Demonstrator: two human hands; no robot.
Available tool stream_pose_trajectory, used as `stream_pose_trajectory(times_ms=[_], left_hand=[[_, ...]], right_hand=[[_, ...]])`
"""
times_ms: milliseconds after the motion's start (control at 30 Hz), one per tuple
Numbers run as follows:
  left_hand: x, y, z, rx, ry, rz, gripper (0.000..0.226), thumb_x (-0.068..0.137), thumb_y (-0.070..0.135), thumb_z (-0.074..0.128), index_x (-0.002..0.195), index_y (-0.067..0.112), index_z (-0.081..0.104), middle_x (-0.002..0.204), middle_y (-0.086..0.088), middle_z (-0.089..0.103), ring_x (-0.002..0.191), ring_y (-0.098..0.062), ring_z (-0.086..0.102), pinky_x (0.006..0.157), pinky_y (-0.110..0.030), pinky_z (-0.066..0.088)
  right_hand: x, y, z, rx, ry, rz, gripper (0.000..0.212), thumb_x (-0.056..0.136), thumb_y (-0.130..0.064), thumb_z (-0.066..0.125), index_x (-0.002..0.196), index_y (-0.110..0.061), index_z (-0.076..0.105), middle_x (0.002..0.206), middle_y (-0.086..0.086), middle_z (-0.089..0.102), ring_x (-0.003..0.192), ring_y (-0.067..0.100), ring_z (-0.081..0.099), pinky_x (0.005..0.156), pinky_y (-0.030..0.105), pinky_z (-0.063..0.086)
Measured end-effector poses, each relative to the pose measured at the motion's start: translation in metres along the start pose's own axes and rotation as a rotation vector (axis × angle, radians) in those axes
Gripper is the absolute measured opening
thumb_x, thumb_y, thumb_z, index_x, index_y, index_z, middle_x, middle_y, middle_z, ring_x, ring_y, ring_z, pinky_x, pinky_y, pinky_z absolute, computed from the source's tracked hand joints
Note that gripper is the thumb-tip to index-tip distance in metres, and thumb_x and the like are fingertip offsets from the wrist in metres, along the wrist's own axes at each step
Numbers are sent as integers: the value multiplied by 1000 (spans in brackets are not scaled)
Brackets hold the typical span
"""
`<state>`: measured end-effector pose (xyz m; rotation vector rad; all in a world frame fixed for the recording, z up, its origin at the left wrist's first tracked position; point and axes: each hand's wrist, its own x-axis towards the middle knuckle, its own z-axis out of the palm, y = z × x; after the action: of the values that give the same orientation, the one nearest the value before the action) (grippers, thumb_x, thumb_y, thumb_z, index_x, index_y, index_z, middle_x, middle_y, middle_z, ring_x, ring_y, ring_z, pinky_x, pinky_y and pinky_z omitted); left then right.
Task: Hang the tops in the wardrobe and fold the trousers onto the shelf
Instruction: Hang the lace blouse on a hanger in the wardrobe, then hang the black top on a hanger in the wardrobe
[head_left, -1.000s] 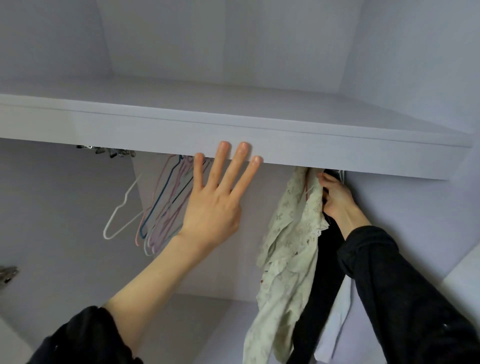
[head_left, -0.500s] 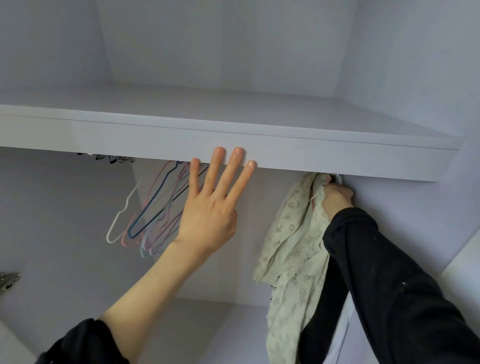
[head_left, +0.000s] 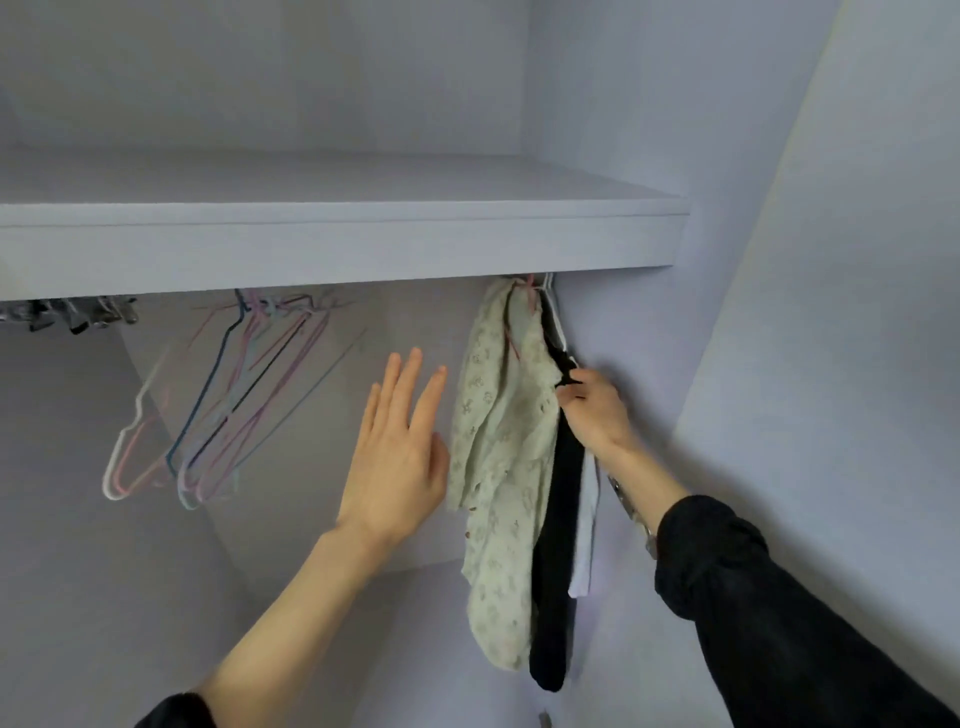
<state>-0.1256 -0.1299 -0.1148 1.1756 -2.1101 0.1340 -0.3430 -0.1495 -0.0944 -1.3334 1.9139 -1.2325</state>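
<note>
Three garments hang at the right end of the wardrobe, under the shelf (head_left: 332, 244): one pale green floral top (head_left: 501, 441), one black top (head_left: 556, 545) just right of it, and one white garment (head_left: 586, 530) behind the black, mostly hidden. All three touch one another. A pink hanger hook shows above the floral top.

Empty hangers (head_left: 208, 405): a bunch left of centre, white, pink, blue and lilac; roughly seven, but they overlap and blur, so the count is unsure. A cluster of metal clips (head_left: 72, 314) sits at far left beneath the shelf.

Two hands. Left hand (head_left: 397, 457): fingers straight and slightly spread, holding nothing, palm toward the cupboard back, its edge close beside the floral top. Right hand (head_left: 592, 410): fingers curled, pinching the black top's upper edge against the right wall.

Against half a second ago: the left hand has dropped from the shelf's front edge to beside the floral top. The right hand has come down from the rail to the black top's shoulder. The floral top now hangs free of the hand.
</note>
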Motion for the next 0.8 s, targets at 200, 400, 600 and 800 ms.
stream_pose_trajectory(times_ms=[200, 400, 600, 800], left_hand=[[-69, 41, 29, -396, -335, 32, 41, 95, 10, 43, 136, 6, 46, 136, -13, 48, 127, -29, 44, 105, -30, 31], [-157, 110, 32, -561, -628, 237, 39, 99, 18, 41, 138, 16, 44, 136, 0, 48, 125, -17, 45, 100, -25, 35], [-261, 216, 11, -684, -897, 547, 38, 99, 23, 40, 136, 18, 48, 137, 3, 50, 127, -14, 46, 106, -27, 33], [-378, 335, -40, -763, -1066, 872, 66, 82, 48, 26, 129, 12, 55, 129, -5, 58, 120, -20, 53, 101, -27, 36]], right_hand=[[-144, 44, -43, -176, 8, 42, 36, 98, -18, 46, 133, -11, 48, 126, 10, 58, 114, 24, 57, 89, 22, 40], [-317, 97, -67, -174, 152, 275, 32, 98, -20, 48, 130, -15, 52, 119, 6, 61, 91, 11, 54, 75, 13, 36], [-510, 139, -111, -127, 487, 575, 28, 96, -16, 52, 123, -12, 58, 114, 9, 66, 98, 22, 63, 88, 26, 45], [-706, 148, -150, -49, 808, 776, 29, 96, -12, 52, 123, -8, 57, 114, 12, 66, 101, 25, 64, 86, 26, 47]])
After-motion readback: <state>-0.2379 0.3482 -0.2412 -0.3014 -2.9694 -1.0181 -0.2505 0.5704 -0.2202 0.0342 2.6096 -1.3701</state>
